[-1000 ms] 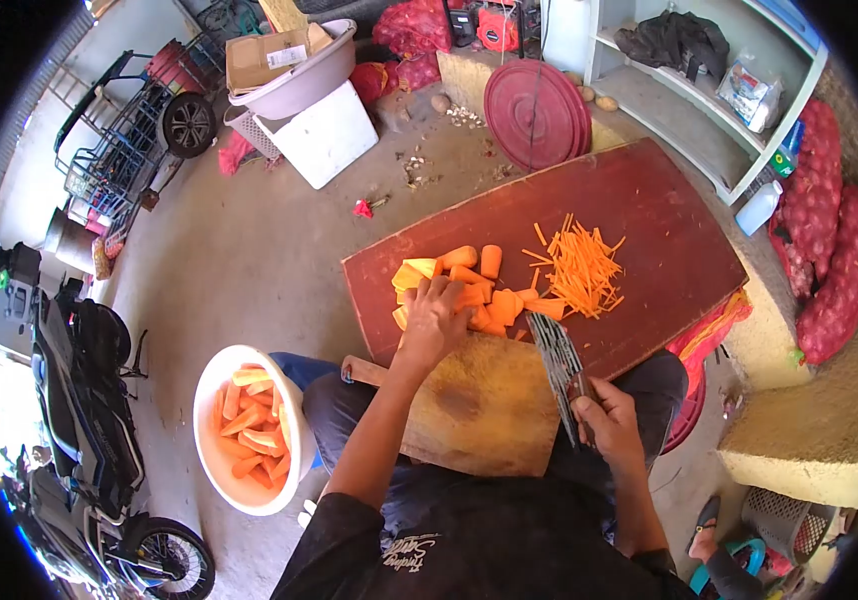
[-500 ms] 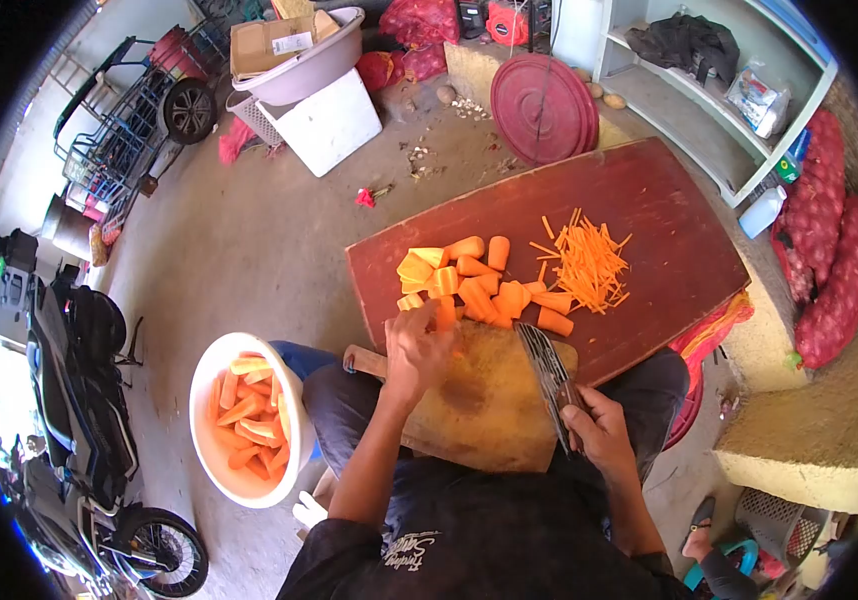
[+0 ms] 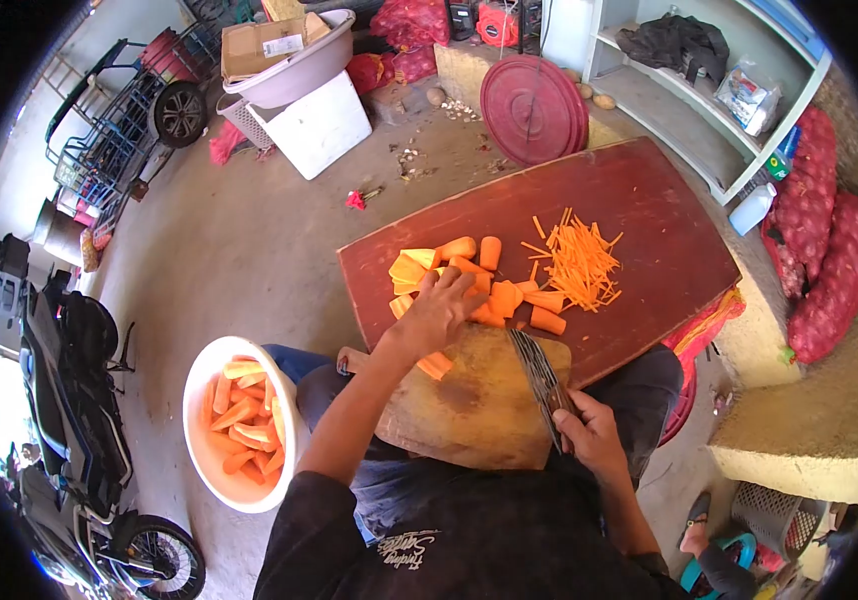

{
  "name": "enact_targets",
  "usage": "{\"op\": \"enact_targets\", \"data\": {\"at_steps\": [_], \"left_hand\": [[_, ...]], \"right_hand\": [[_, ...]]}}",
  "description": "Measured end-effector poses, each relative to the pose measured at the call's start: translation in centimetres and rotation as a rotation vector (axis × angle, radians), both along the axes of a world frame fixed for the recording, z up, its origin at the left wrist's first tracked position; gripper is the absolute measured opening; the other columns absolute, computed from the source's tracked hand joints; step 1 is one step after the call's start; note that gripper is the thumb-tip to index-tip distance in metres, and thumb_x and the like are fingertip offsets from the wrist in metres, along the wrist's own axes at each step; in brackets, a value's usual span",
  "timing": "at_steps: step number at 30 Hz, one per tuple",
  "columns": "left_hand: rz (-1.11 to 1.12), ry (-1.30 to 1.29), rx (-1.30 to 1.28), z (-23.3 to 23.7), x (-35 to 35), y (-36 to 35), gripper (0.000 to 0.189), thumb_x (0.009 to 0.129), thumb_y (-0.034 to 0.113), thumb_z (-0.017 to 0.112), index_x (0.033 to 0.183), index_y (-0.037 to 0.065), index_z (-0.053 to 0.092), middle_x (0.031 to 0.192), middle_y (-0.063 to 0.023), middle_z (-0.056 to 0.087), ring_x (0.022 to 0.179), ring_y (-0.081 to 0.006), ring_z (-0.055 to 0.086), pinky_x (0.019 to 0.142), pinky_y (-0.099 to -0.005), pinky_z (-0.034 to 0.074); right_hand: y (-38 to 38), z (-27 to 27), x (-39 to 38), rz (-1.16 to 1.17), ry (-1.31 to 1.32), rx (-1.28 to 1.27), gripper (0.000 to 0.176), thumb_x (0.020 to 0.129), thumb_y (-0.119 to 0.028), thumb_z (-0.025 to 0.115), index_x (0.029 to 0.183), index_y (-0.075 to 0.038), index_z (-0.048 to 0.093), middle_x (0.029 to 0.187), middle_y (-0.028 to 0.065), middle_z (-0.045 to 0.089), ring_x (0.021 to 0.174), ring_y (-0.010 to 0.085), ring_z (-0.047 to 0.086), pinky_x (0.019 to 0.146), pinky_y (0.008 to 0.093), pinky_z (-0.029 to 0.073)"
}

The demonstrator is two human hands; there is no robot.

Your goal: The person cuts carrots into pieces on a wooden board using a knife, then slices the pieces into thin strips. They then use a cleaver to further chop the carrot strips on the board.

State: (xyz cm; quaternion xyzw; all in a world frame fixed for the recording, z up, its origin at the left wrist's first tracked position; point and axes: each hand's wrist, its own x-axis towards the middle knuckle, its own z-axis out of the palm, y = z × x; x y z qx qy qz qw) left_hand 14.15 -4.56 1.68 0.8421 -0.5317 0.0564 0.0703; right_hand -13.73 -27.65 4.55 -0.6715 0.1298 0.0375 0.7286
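My left hand point(image 3: 436, 312) reaches over a pile of peeled carrot chunks point(image 3: 459, 250), fingers apart and touching the pieces; the palm side is hidden. Below its wrist, a carrot piece point(image 3: 435, 366) lies on the upper left of the wooden chopping board point(image 3: 479, 410), which rests across my lap. In my right hand point(image 3: 589, 432) is a knife point(image 3: 539, 378), its wide blade angled up and left over the board's right side. A heap of thin carrot strips point(image 3: 581, 262) sits right of the chunks on the dark red tabletop point(image 3: 659, 210).
A white bucket point(image 3: 192, 420) of peeled carrots stands at my left. Motorbikes point(image 3: 69, 370) are parked further left. Behind the tabletop are a round red lid point(image 3: 532, 110) and a grey shelf point(image 3: 649, 100). Red net sacks point(image 3: 834, 280) lie at right. Another person's foot point(image 3: 696, 538) shows lower right.
My left hand has moved up and away from the board onto the carrot chunks. A carrot piece now shows on the board's upper left. My right hand keeps the knife in nearly the same place.
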Motion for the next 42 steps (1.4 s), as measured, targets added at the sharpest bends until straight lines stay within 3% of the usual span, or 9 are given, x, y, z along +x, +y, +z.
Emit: {"op": "enact_targets", "data": {"at_steps": [11, 16, 20, 21, 25, 28, 29, 33, 42], "left_hand": [[-0.021, 0.016, 0.014, 0.7, 0.5, 0.2, 0.026, 0.089, 0.004, 0.070, 0.115, 0.009, 0.074, 0.118, -0.0124, 0.061, 0.121, -0.0316, 0.057, 0.101, -0.0467, 0.044], [0.228, 0.162, -0.283, 3.2, -2.9, 3.5, 0.029, 0.084, 0.001, 0.077, 0.112, 0.005, 0.071, 0.104, -0.0134, 0.065, 0.108, -0.0341, 0.065, 0.100, -0.0494, 0.046], [0.500, 0.326, -0.569, 5.4, -7.1, 6.1, 0.031, 0.082, 0.002, 0.083, 0.111, 0.003, 0.072, 0.099, -0.0157, 0.068, 0.096, -0.0393, 0.067, 0.091, -0.0506, 0.052], [0.550, 0.352, -0.603, 4.8, -7.8, 7.2, 0.031, 0.085, 0.005, 0.087, 0.111, -0.001, 0.072, 0.095, -0.0138, 0.072, 0.085, -0.0324, 0.071, 0.077, -0.0438, 0.055], [0.769, 0.949, -1.002, 0.8, -11.7, 8.6, 0.029, 0.094, 0.009, 0.089, 0.111, -0.005, 0.071, 0.093, -0.0058, 0.076, 0.083, -0.0119, 0.071, 0.073, -0.0314, 0.057], [0.746, 0.977, -1.014, -1.4, -14.6, 6.7, 0.028, 0.092, 0.006, 0.090, 0.111, -0.004, 0.071, 0.096, -0.0056, 0.077, 0.086, -0.0140, 0.073, 0.078, -0.0328, 0.060], [0.776, 1.018, -1.034, -1.6, -15.2, 5.7, 0.036, 0.089, 0.006, 0.092, 0.116, -0.005, 0.071, 0.100, -0.0088, 0.077, 0.087, -0.0157, 0.074, 0.081, -0.0325, 0.061], [0.801, 0.802, -0.803, -1.3, -16.0, 3.7, 0.061, 0.085, 0.008, 0.093, 0.137, -0.009, 0.066, 0.109, -0.0158, 0.074, 0.083, -0.0185, 0.075, 0.075, -0.0323, 0.061], [0.607, 0.849, -0.676, 0.5, -16.8, 5.9, 0.065, 0.082, 0.003, 0.092, 0.142, -0.007, 0.066, 0.123, -0.0184, 0.064, 0.087, -0.0239, 0.074, 0.073, -0.0345, 0.060]], "right_hand": [[1.0, 1.7, 0.2, 0.101, 0.039, -0.060, 0.030, 0.110, -0.022, 0.069, 0.124, 0.004, 0.069, 0.079, -0.0023, 0.059, 0.061, 0.0056, 0.055, 0.055, 0.0262, 0.045], [2.0, 2.0, 1.6, 0.353, 0.114, 0.038, 0.029, 0.109, -0.020, 0.070, 0.124, 0.005, 0.070, 0.078, 0.0008, 0.060, 0.066, 0.0089, 0.057, 0.061, 0.0293, 0.048], [4.0, 1.2, 3.6, 0.519, -0.090, -0.240, 0.030, 0.108, -0.024, 0.070, 0.117, 0.005, 0.066, 0.079, 0.0155, 0.059, 0.072, 0.0213, 0.062, 0.069, 0.0412, 0.051], [4.1, 1.3, 4.3, 0.536, -0.069, -0.263, 0.031, 0.108, -0.025, 0.070, 0.117, 0.005, 0.066, 0.079, 0.0180, 0.059, 0.072, 0.0237, 0.062, 0.071, 0.0423, 0.051], [3.7, 1.3, 6.6, 0.375, -0.101, -0.350, 0.026, 0.108, -0.021, 0.068, 0.115, 0.003, 0.066, 0.078, 0.0117, 0.055, 0.073, 0.0161, 0.053, 0.068, 0.0379, 0.048], [2.8, 3.6, 7.9, 0.221, -0.108, -0.482, 0.028, 0.107, -0.022, 0.069, 0.117, 0.003, 0.066, 0.078, 0.0114, 0.055, 0.074, 0.0152, 0.052, 0.068, 0.0367, 0.048], [2.4, 3.9, 8.2, 0.230, -0.086, -0.517, 0.030, 0.106, -0.022, 0.070, 0.121, 0.004, 0.068, 0.081, 0.0218, 0.062, 0.073, 0.0261, 0.061, 0.073, 0.0411, 0.052], [2.2, 3.4, 7.0, 0.273, -0.136, -0.393, 0.032, 0.106, -0.022, 0.070, 0.122, 0.006, 0.067, 0.082, 0.0187, 0.063, 0.076, 0.0209, 0.060, 0.074, 0.0394, 0.053], [3.5, 1.3, 4.8, 0.366, 0.068, -0.168, 0.037, 0.110, -0.024, 0.067, 0.127, 0.009, 0.066, 0.093, 0.0129, 0.070, 0.087, 0.0184, 0.062, 0.081, 0.0380, 0.054]]}}
